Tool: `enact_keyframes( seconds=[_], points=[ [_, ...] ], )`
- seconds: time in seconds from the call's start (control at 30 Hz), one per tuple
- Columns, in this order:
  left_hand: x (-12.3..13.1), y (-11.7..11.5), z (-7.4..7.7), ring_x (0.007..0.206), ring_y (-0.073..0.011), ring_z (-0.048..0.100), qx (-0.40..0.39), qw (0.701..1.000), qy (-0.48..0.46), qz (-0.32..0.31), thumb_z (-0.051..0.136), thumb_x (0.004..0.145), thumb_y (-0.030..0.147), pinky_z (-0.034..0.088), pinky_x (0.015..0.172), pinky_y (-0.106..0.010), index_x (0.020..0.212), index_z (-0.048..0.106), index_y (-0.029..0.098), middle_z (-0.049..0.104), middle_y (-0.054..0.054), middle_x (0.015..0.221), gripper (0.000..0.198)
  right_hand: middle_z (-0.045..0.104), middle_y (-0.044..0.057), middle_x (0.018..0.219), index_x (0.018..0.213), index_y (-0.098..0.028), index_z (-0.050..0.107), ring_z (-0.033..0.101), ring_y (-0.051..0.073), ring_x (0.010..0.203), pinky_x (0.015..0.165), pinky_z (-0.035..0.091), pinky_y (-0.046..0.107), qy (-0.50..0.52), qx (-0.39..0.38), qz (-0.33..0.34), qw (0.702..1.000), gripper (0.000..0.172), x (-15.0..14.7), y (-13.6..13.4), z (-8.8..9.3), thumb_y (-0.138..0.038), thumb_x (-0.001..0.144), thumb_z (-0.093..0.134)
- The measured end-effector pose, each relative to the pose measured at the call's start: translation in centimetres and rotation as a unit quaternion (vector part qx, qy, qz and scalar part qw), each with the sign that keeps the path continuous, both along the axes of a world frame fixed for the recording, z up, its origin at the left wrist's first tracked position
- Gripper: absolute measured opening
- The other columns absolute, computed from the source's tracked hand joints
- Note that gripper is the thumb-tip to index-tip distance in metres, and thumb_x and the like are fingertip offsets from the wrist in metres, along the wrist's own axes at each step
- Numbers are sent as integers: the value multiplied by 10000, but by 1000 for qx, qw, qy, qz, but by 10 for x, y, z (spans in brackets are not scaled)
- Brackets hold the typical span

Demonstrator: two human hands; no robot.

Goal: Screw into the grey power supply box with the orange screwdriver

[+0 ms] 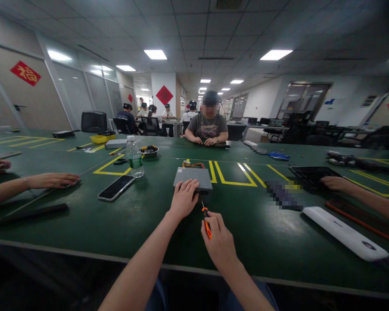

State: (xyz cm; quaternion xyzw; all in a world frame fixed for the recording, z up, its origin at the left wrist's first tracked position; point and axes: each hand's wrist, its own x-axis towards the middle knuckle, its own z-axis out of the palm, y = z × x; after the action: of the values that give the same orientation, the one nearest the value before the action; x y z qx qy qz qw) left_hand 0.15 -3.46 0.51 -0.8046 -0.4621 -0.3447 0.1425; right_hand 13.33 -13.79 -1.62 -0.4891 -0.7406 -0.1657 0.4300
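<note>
Screwdriver, clasped by the right hand, points forward toward the power supply unit just beyond; the left hand, nearer, rests unclenched on top

table: box lies on it, beneath left hand | wires lie behind box | screwdriver sits in right hand, before box | phone lies left of box | bottle stands behind phone | bowl rests right of and behind bottle | a person sits across the table
</note>
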Motion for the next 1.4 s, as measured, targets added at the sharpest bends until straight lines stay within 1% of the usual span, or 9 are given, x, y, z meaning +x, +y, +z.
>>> enact_keyframes(
  seconds=[0.1,0.23,0.33,0.47,0.57,0.7,0.83,1.1,1.4],
  points=[
    [-1,2,-1,1209,-172,424,4,1000,-2,2,451,845,236,269,1022,-414,1172,465,258,519,-12,1279,328,564,94,914,840,-164,473,619,145,727,583,519,232,15,-6,-2,1000,103,-5,-1,-1,-154,873,376],
    [0,5,-4,1201,-170,426,5,1000,-16,6,435,853,208,264,1017,-412,1156,475,247,529,-11,1268,308,553,78,867,881,-162,460,620,142,712,537,504,213,52,-20,-23,998,121,-8,-1,-3,-164,889,338],
    [2,7,-6,1193,-174,432,6,1000,-23,9,436,851,196,267,1008,-415,1154,478,243,532,-20,1264,310,547,54,807,905,-167,453,616,141,654,504,493,219,69,-31,-32,997,134,-10,0,-3,-186,896,321],
    [3,7,-6,1192,-173,431,7,1000,-22,7,424,856,190,267,1002,-414,1153,478,241,535,-24,1260,306,547,43,776,868,-179,449,606,137,594,466,479,216,73,-41,-20,996,132,-13,1,-2,-185,886,318],
    [3,7,-5,1190,-173,433,7,1000,-23,2,416,863,195,266,999,-417,1157,474,239,535,-26,1261,304,561,56,799,895,-175,454,614,147,614,485,491,230,74,-45,-8,996,147,-14,1,-2,-164,869,310],
    [3,8,-6,1185,-175,436,5,1000,-30,2,421,860,196,266,998,-421,1154,476,246,539,-18,1255,303,585,65,812,939,-163,456,632,161,658,530,510,251,88,-49,-11,995,152,-12,1,-4,-168,861,326],
    [3,8,-7,1186,-183,436,8,999,-37,3,426,855,197,263,1002,-425,1142,486,242,542,-23,1251,297,595,51,808,937,-169,459,635,150,669,556,508,242,115,-71,-10,991,129,-10,1,-5,-196,866,355],
    [4,7,-8,1185,-188,439,10,999,-45,1,420,851,187,258,1011,-430,1144,490,235,548,-32,1244,305,595,35,790,909,-186,467,627,150,648,525,483,237,122,-70,-18,990,118,-11,-1,-1,-203,843,370],
    [4,8,-9,1190,-190,433,14,999,-38,2,415,850,186,257,1010,-432,1152,488,238,542,-33,1251,315,583,41,828,936,-182,459,617,149,666,537,478,242,127,-101,-11,987,127,-10,0,-4,-197,845,371]
  ],
)
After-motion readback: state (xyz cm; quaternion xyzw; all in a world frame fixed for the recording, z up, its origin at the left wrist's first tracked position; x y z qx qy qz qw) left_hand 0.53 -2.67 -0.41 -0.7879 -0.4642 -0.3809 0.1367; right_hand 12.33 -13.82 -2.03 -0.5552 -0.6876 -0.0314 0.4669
